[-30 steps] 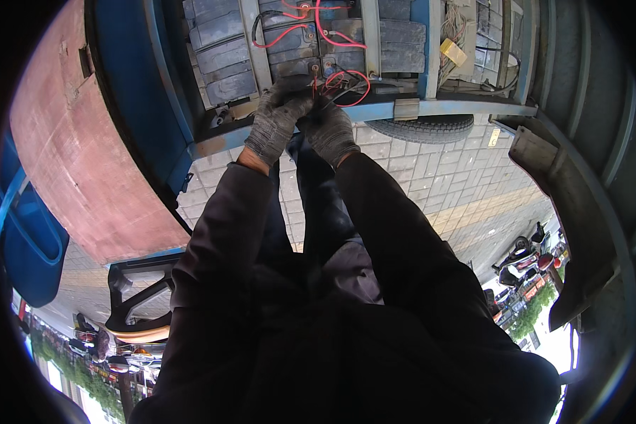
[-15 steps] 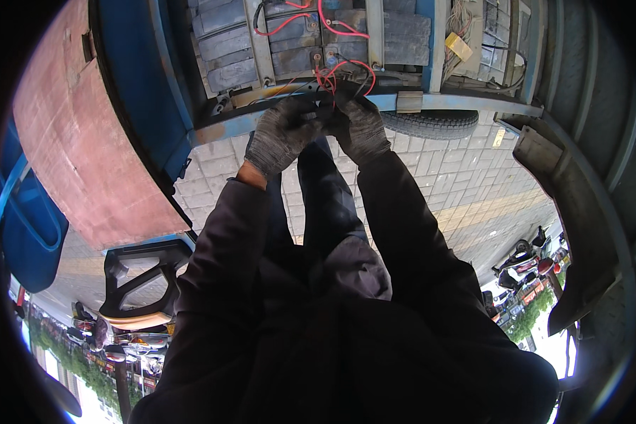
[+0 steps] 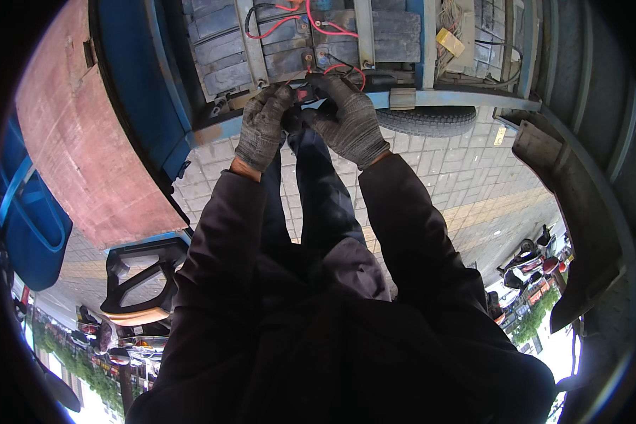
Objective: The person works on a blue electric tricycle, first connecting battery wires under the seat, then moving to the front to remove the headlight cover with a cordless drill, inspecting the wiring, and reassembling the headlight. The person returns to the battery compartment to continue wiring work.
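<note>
My left hand (image 3: 259, 129), in a grey knit glove with dark fingers, is closed at the left side of a small black object with a red patch (image 3: 304, 94). My right hand (image 3: 348, 121), gloved alike, bends its fingers and thumb around the object's right side. What kind of thing it is, I cannot make out; the fingers hide much of it. Just beyond the hands, a red wire (image 3: 355, 70) loops in front of grey batteries (image 3: 279, 46). Both hands are at the blue metal frame bar (image 3: 219, 132).
Grey metal straps (image 3: 364, 32) cross the batteries. A bundle of thin wires with a yellow tag (image 3: 449, 42) lies at right. Under the bar a tyre (image 3: 427, 121) shows. A reddish panel (image 3: 95, 155) stands left, a bent metal guard (image 3: 544, 152) right. Paving (image 3: 452, 159) lies below.
The hands have turned and drawn slightly apart, so the red patch on the black object now shows. The bunched red wires seen between the fingers before are now mostly hidden.
</note>
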A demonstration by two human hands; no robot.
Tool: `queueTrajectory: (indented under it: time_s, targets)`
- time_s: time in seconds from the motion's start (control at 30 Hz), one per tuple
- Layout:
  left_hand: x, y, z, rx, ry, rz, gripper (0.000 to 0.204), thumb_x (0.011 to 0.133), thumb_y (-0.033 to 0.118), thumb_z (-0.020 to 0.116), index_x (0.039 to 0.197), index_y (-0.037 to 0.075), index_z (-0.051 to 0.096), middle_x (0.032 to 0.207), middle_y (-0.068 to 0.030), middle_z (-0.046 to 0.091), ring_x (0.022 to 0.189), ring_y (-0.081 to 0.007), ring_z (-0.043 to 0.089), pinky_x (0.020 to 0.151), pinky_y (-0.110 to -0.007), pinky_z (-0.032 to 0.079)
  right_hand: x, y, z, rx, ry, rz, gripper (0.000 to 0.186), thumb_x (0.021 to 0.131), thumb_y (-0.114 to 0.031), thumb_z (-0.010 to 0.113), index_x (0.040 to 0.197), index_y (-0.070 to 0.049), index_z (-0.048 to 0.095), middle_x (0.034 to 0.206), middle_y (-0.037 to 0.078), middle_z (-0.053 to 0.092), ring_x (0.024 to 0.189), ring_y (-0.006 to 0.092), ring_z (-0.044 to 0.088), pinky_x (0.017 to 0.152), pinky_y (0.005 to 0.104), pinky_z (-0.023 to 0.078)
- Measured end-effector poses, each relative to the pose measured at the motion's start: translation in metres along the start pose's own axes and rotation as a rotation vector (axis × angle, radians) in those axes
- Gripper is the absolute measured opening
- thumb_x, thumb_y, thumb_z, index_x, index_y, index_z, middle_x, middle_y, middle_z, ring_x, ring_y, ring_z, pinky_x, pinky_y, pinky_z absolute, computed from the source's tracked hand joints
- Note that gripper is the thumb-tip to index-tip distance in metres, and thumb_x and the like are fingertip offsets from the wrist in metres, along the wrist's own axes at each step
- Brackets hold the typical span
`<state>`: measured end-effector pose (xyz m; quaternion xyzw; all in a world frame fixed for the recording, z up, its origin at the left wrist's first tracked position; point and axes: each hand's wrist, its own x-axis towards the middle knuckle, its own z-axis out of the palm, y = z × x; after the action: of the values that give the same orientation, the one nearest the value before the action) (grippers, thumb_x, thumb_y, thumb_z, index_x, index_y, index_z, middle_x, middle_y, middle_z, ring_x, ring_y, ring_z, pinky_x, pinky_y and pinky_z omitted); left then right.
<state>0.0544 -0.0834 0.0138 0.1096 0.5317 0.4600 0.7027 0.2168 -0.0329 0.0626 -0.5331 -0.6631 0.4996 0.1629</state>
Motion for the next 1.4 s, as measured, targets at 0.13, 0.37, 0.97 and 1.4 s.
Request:
queueTrajectory:
  time_s: [0.13,0.37,0.97,1.4]
  targets:
    - [0.002,0.004,-0.003,-0.174,-0.035,-0.058,0.03,0.096,0.031,0.062,0.105,0.003,0.064,0.082,-0.0012,0.064,0.071,-0.0082,0.058,0.065,-0.024,0.048,0.011,0.001,0.001,0.012,0.01,0.01,0.03,0.083,-0.01,0.074,0.11,-0.004,0.063,0.085,0.009,0.067,0.076,0.0173,0.067,0.069,0.0296,0.054]
    - [0.001,-0.006,0.005,-0.063,-0.137,0.131,0.027,0.093,0.017,0.066,0.118,0.006,0.061,0.092,-0.0008,0.065,0.079,-0.009,0.06,0.069,-0.025,0.05,0.011,0.005,0.005,0.082,0.077,0.0,0.024,0.088,-0.007,0.068,0.111,-0.003,0.063,0.09,0.009,0.068,0.078,0.0162,0.067,0.069,0.03,0.055]
    - [0.019,-0.002,0.049,0.226,-0.159,0.266,0.032,0.091,0.01,0.068,0.12,0.004,0.058,0.088,-0.0026,0.063,0.076,-0.0105,0.059,0.066,-0.027,0.05,0.012,0.005,-0.049,0.151,-0.043,0.014,0.039,0.084,-0.005,0.069,0.121,-0.002,0.059,0.095,0.012,0.069,0.085,0.0179,0.067,0.073,0.0313,0.055]
    - [0.015,-0.001,0.051,0.979,-0.018,0.615,0.031,0.074,0.016,0.076,0.103,0.008,0.066,0.092,-0.0115,0.065,0.077,-0.0268,0.066,0.066,-0.035,0.052,0.007,0.019,-0.07,0.203,-0.248,0.192,0.033,0.086,-0.003,0.067,0.117,-0.001,0.059,0.102,0.011,0.068,0.092,0.0169,0.066,0.079,0.0299,0.055]
